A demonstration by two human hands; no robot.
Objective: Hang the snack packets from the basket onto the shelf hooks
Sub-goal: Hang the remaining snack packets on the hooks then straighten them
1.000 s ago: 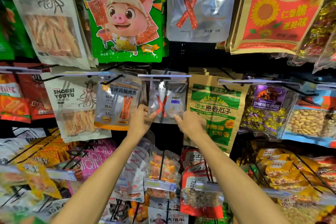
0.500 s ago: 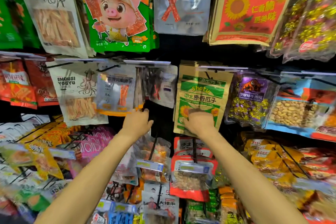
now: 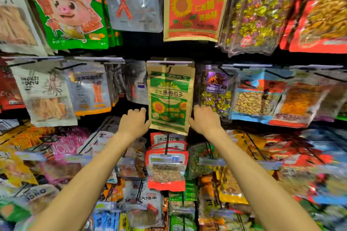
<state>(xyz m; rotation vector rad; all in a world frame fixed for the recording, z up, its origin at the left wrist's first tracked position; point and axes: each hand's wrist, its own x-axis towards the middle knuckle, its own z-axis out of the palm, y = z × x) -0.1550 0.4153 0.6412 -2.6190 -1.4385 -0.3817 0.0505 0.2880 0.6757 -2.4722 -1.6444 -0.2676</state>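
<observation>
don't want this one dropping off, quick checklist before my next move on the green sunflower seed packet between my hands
1. sunflower seed packet hanging roughly straight: ok.
2. Its hole fully threaded: cannot tell, the price strip hides the top.
3. left hand at the packet's lower left edge: ok; whether it has a grip: cannot tell.
4. right hand at the lower right edge: ok; grip: cannot tell.
5. silver packet on the left hangs apart from it: ok.
6. Basket in view for the next packet: not ok, none visible.
</observation>
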